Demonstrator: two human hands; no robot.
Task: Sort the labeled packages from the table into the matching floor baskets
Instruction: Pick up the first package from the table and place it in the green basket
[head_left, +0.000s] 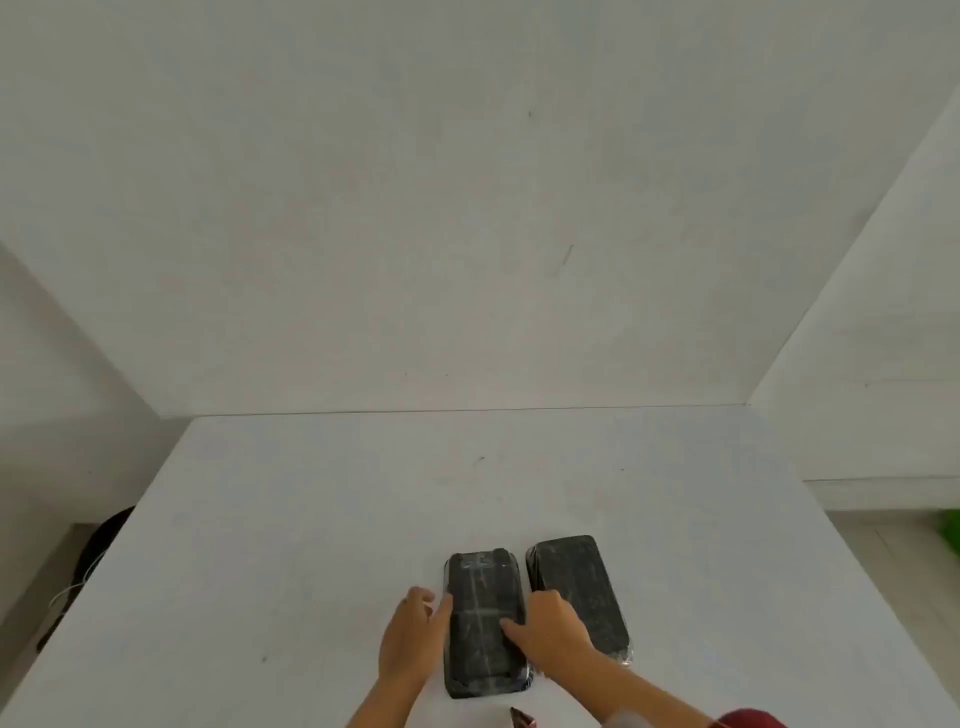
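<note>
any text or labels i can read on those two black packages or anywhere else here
None can be read.
Left package: faint pale marks on top, too blurred to make out.
Right package: no legible label showing.
Table: no text visible.

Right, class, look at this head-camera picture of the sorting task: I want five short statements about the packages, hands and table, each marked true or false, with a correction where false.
1. Two dark packages lie on the white table. True.
2. Both hands touch the right package. False: the left hand and right hand are on the left package.
3. The packages are stacked. False: they lie side by side.
4. The left package is lifted clear of the table. False: it rests on it.
5. Something green shows at the right edge, beyond the table. True; what it is cannot be told.
</note>
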